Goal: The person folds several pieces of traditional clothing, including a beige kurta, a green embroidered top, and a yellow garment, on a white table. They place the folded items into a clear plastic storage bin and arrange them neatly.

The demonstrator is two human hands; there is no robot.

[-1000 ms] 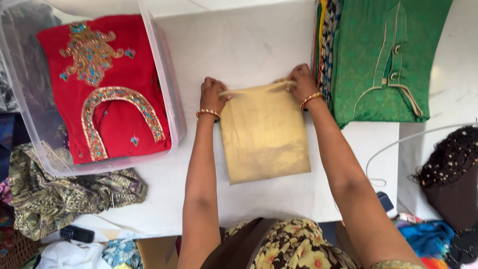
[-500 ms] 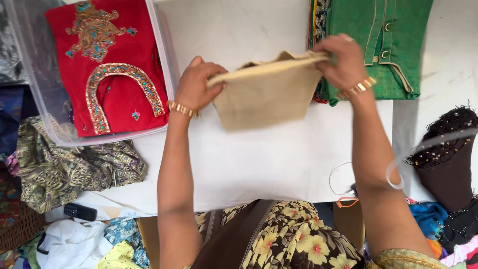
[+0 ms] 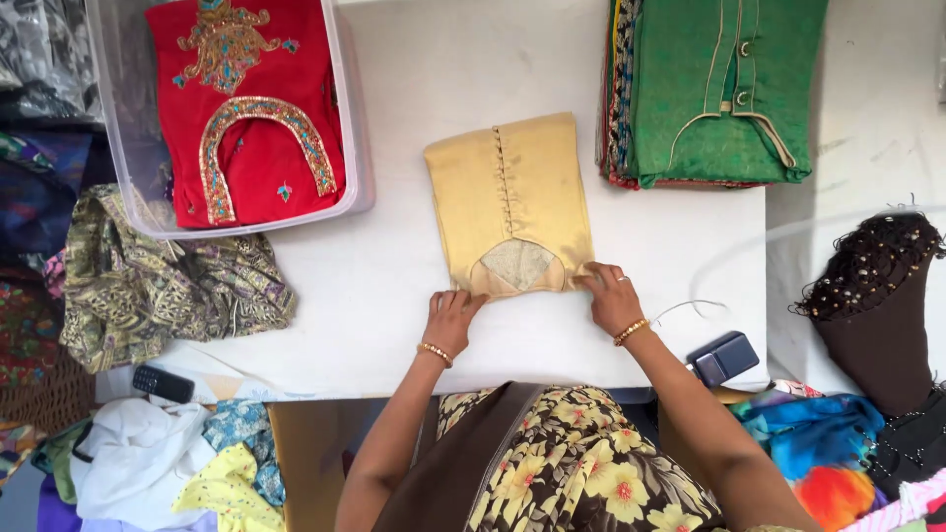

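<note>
A folded golden-yellow garment (image 3: 512, 202) lies flat on the white table (image 3: 414, 296), with a row of small buttons down its middle and a curved neckline at its near edge. My left hand (image 3: 451, 317) pinches its near left corner. At the near right corner, my right hand (image 3: 611, 296) grips the cloth. Both wrists wear gold bangles.
A clear plastic bin (image 3: 340, 138) holding a red embroidered garment (image 3: 246, 108) stands at the left. A stack of folded clothes topped by a green one (image 3: 719, 84) sits at the far right. Patterned olive cloth (image 3: 168, 281), a small phone (image 3: 163, 382) and a dark blue box (image 3: 722, 357) lie nearby.
The yellow garment was lifted off the table, turned over and laid down flat; the buttoned side with the neckline now faces up. My hands moved from its far edge to its near edge.
</note>
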